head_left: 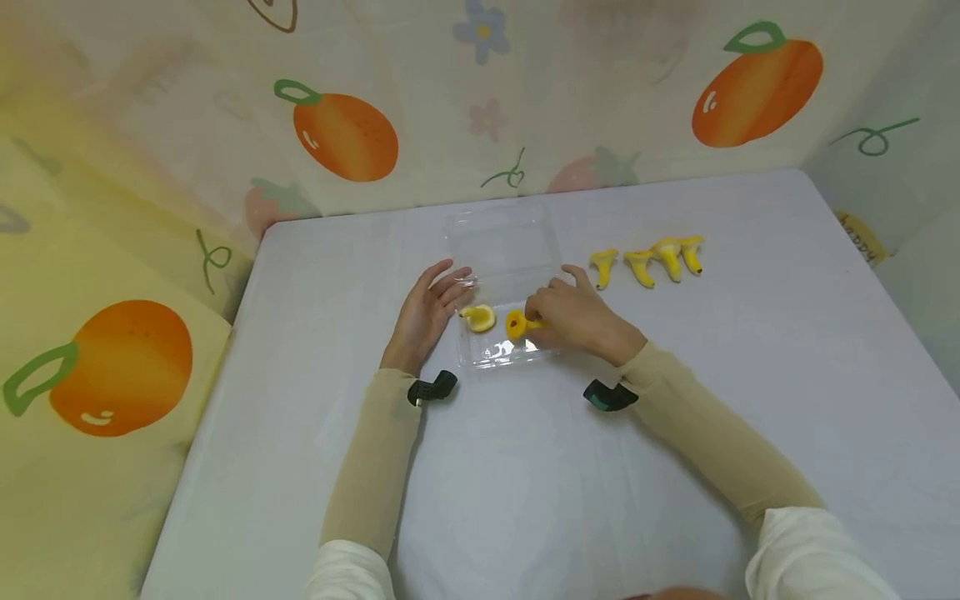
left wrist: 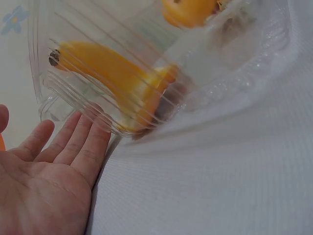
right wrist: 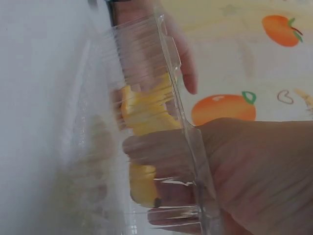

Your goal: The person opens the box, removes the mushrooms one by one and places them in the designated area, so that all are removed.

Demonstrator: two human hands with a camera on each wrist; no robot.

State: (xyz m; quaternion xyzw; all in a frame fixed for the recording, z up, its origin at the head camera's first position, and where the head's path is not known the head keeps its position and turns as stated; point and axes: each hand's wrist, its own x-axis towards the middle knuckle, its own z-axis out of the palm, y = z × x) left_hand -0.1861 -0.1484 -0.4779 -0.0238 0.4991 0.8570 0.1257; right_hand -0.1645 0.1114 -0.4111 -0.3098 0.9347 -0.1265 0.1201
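A clear plastic clamshell box (head_left: 510, 358) lies with its lid (head_left: 501, 242) laid back toward the wall. In its left part sits a yellow trumpet-shaped piece (head_left: 480, 318) with a dark-tipped, banana-like stem, seen through the ribbed wall in the left wrist view. My right hand (head_left: 577, 321) reaches into the box and grips the stem of a second yellow trumpet-shaped piece (head_left: 516, 325), its flared end pointing left. My left hand (head_left: 427, 312) stands at the box's left side, palm toward it, fingers relaxed and fingertips right at the wall.
Several more yellow pieces (head_left: 667, 260) lie in a row on the white-covered table (head_left: 712, 358), to the right of the lid. Behind the table hangs a printed curtain (head_left: 450, 108) with orange fruit patterns.
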